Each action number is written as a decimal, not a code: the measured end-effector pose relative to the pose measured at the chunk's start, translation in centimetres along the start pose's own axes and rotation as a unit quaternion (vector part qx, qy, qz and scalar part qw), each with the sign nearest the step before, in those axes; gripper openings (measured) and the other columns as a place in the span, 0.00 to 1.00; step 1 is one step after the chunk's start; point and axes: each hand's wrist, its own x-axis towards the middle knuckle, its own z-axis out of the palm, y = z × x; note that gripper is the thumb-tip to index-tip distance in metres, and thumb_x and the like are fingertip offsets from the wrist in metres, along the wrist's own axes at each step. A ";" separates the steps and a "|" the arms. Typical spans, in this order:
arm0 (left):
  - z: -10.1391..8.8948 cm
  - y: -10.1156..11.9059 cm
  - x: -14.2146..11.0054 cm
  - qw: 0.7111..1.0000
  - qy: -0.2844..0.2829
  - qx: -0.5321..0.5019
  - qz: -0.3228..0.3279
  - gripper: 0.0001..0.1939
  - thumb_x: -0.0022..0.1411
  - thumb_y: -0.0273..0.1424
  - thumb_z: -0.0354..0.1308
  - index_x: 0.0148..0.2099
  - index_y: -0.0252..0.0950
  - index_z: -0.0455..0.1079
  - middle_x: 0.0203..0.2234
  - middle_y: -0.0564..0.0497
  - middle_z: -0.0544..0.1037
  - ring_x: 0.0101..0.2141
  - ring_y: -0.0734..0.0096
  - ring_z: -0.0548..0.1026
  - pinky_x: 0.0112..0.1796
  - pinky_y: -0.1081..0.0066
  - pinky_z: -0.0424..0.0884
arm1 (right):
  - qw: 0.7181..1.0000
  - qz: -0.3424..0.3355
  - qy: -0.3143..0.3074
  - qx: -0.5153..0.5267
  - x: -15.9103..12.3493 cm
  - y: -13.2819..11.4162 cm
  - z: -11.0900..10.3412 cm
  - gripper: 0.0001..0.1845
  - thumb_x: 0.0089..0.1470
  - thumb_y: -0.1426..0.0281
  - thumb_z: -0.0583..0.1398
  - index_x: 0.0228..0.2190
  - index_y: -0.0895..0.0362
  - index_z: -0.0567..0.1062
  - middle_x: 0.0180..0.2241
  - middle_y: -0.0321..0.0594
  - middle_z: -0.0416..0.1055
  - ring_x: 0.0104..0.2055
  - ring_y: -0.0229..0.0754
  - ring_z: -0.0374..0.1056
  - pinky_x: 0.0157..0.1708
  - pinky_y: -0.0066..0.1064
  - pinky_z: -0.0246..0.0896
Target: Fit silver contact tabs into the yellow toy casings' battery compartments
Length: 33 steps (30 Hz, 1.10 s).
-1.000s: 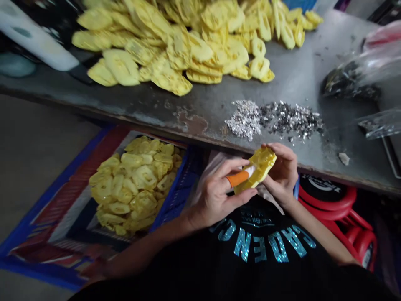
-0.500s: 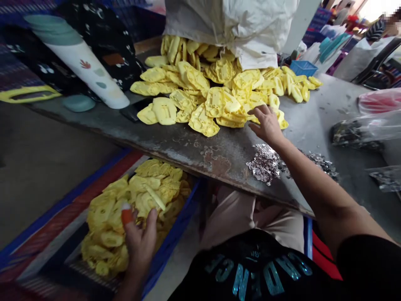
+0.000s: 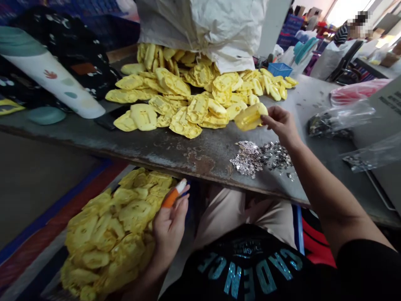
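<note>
Since the yellow piece [image 3: 249, 117] looks light and stiff, the right hand [image 3: 280, 123] pinches its edge; left hand [image 3: 169, 234] open.

Workshop, piecework floor. Scuffed steel workbench [image 3: 147, 148] is the landmark: heap of yellow moulded plastic parts [image 3: 144, 117] on it, spilling from a white woven sack [image 3: 200, 29] at its far side. More parts [image 3: 106, 238] sit below its near edge. Blue basket [image 3: 280, 70] at its far end, co-worker [image 3: 341, 35] beyond.

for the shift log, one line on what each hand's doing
left hand: empty, orange finger sleeve | right hand: holding yellow moulded piece over metal table
</note>
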 end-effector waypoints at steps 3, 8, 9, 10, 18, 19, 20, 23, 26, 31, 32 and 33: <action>3.3 3.3 0.6 0.994 -0.075 -0.063 0.054 0.25 0.81 0.45 0.71 0.73 0.42 0.81 0.74 0.38 0.83 0.66 0.49 0.87 0.63 0.54 0.88 | 0.974 0.112 0.003 0.195 -5.9 -2.6 -1.2 0.27 0.55 0.44 0.81 0.36 0.51 0.82 0.27 0.34 0.81 0.26 0.35 0.70 0.26 0.29 0.67; 8.4 6.8 2.0 0.930 -0.287 -0.207 -0.094 0.31 0.78 0.57 0.72 0.69 0.41 0.83 0.68 0.36 0.87 0.60 0.48 0.91 0.49 0.61 0.92 | 0.909 0.213 -0.066 0.352 -16.4 -6.6 -1.0 0.29 0.49 0.48 0.88 0.34 0.54 0.86 0.26 0.33 0.83 0.25 0.32 0.74 0.25 0.21 0.69; 9.1 7.0 2.1 0.897 -0.353 -0.225 -0.144 0.33 0.76 0.61 0.71 0.67 0.41 0.85 0.64 0.35 0.90 0.57 0.47 0.92 0.47 0.61 0.92 | 0.897 0.230 -0.075 0.369 -18.4 -7.0 -0.7 0.28 0.49 0.48 0.88 0.35 0.54 0.86 0.26 0.33 0.83 0.25 0.32 0.76 0.25 0.20 0.71; 9.6 7.1 2.0 0.854 -0.420 -0.235 -0.197 0.35 0.74 0.63 0.71 0.65 0.40 0.86 0.60 0.35 0.92 0.53 0.46 0.94 0.44 0.61 0.93 | 0.885 0.247 -0.088 0.384 -20.2 -7.3 -0.4 0.28 0.50 0.49 0.88 0.36 0.54 0.86 0.27 0.33 0.84 0.26 0.33 0.77 0.26 0.21 0.73; 10.1 6.5 -1.3 0.679 -0.566 -0.226 -0.410 0.40 0.73 0.67 0.71 0.69 0.42 0.86 0.56 0.32 0.93 0.44 0.43 0.95 0.34 0.61 0.93 | 0.934 0.196 -0.083 0.286 -28.6 -4.8 -1.4 0.21 0.63 0.51 0.80 0.48 0.50 0.88 0.41 0.36 0.90 0.40 0.43 0.84 0.44 0.37 0.84; 10.3 6.6 -1.6 0.699 -0.549 -0.221 -0.401 0.43 0.71 0.70 0.69 0.69 0.40 0.86 0.56 0.32 0.93 0.43 0.45 0.95 0.32 0.63 0.92 | 0.964 0.172 -0.034 0.198 -28.7 -3.7 -2.5 0.18 0.65 0.52 0.78 0.47 0.49 0.89 0.42 0.37 0.90 0.42 0.44 0.83 0.46 0.39 0.83; 10.5 6.7 -1.8 0.721 -0.531 -0.218 -0.390 0.46 0.70 0.73 0.67 0.68 0.39 0.86 0.55 0.33 0.93 0.42 0.47 0.94 0.30 0.65 0.90 | 0.983 0.153 0.023 0.098 -28.6 -2.6 -3.7 0.13 0.67 0.54 0.76 0.45 0.48 0.89 0.43 0.37 0.89 0.43 0.45 0.82 0.48 0.41 0.81; 11.5 7.3 -2.0 0.761 -0.481 -0.209 -0.381 0.48 0.73 0.75 0.60 0.68 0.38 0.85 0.53 0.34 0.93 0.37 0.50 0.92 0.23 0.69 0.83 | 0.974 0.129 0.100 -0.159 -27.4 0.5 -6.5 0.06 0.70 0.63 0.69 0.39 0.47 0.87 0.40 0.39 0.85 0.44 0.50 0.78 0.52 0.48 0.75; 12.1 8.1 -1.9 0.786 -0.441 -0.181 -0.393 0.46 0.77 0.71 0.56 0.68 0.36 0.84 0.50 0.34 0.93 0.35 0.50 0.89 0.20 0.70 0.78 | 0.956 0.126 0.066 -0.257 -25.7 2.3 -7.2 0.04 0.69 0.66 0.69 0.41 0.47 0.87 0.41 0.42 0.85 0.48 0.55 0.77 0.55 0.53 0.70; 12.3 8.4 -1.8 0.806 -0.419 -0.150 -0.390 0.42 0.79 0.69 0.54 0.65 0.37 0.84 0.49 0.34 0.93 0.34 0.49 0.89 0.21 0.68 0.78 | 0.945 0.131 0.026 -0.298 -23.4 2.9 -5.6 0.03 0.69 0.63 0.71 0.42 0.47 0.87 0.45 0.46 0.86 0.52 0.60 0.76 0.56 0.55 0.66; 12.3 8.2 -1.8 0.805 -0.423 -0.151 -0.388 0.43 0.79 0.69 0.53 0.66 0.37 0.84 0.50 0.33 0.93 0.34 0.49 0.89 0.22 0.67 0.79 | 0.945 0.130 0.020 -0.300 -23.2 2.9 -5.5 0.03 0.69 0.64 0.71 0.41 0.47 0.87 0.45 0.47 0.85 0.53 0.61 0.75 0.56 0.55 0.66; 12.2 8.0 -1.8 0.803 -0.427 -0.154 -0.385 0.43 0.79 0.69 0.52 0.66 0.38 0.85 0.50 0.33 0.93 0.34 0.48 0.90 0.22 0.67 0.79 | 0.946 0.126 0.010 -0.298 -23.1 2.9 -5.4 0.03 0.70 0.64 0.70 0.40 0.48 0.87 0.44 0.47 0.85 0.52 0.61 0.75 0.56 0.55 0.66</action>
